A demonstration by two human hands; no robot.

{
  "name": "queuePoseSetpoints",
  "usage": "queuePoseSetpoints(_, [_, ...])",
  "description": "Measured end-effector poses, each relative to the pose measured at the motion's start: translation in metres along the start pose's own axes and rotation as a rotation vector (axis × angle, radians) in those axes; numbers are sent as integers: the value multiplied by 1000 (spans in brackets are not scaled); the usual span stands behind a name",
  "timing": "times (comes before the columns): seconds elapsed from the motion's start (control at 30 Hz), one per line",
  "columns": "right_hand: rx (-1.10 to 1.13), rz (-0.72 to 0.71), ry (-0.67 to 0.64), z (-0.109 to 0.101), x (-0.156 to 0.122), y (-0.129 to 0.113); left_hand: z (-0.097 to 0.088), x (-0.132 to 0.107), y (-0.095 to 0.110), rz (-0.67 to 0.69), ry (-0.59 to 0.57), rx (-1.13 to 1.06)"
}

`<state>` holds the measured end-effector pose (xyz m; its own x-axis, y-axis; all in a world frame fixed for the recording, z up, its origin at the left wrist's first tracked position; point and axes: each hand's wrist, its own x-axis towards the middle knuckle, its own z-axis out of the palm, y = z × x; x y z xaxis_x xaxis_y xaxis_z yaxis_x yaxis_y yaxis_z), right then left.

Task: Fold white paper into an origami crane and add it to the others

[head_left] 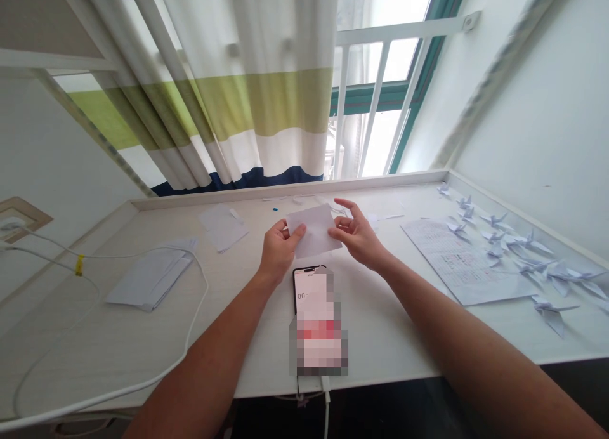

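A small, roughly square sheet of white paper (pixel 314 231) is held up over the middle of the desk. My left hand (pixel 280 245) pinches its left edge, thumb on top. At the right edge, my right hand (pixel 358 235) grips the paper between thumb and bent fingers, while its index finger points up and away. Just below the paper lies a phone (pixel 311 299) with a lit screen, partly blurred out. Several folded white paper cranes (pixel 495 236) stand on the right side of the desk, some resting on a printed sheet (pixel 457 261).
A stack of white paper (pixel 147 277) lies at the left, near a white cable (pixel 202 287) looping across the desk (pixel 257 369). More loose paper (pixel 223 226) and a tiny blue piece (pixel 275 209) lie farther back. A raised rim (pixel 247 195) runs along the back edge, below a curtain (pixel 266 96).
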<state>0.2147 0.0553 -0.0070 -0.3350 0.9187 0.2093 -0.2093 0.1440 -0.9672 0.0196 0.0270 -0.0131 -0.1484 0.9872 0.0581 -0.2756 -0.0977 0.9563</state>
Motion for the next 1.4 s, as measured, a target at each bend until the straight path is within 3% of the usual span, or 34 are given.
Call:
queuePoseSetpoints(0.13, [-13, -39, -52, 3, -1, 2, -6, 3, -3, -13, 38, 62])
queuePoseSetpoints(0.23, [-122, -102, 16, 3, 1, 6, -9, 6, -4, 57, 40, 92])
queuePoseSetpoints(0.37, [-132, -101, 86, 0, 5, 12, -10, 9, 0, 154, -61, 89])
queuePoseSetpoints(0.67, [-89, -85, 48, -3, 4, 3, -16, 3, 6, 238, -283, 222])
queuePoseSetpoints(1.07, [-330, -192, 117, 0, 3, 4, -16, 9, 1, 203, -75, 302])
queuePoseSetpoints(1.4, [-378, -166, 110, -2, 5, 5, -21, 12, -3, 215, -102, 341])
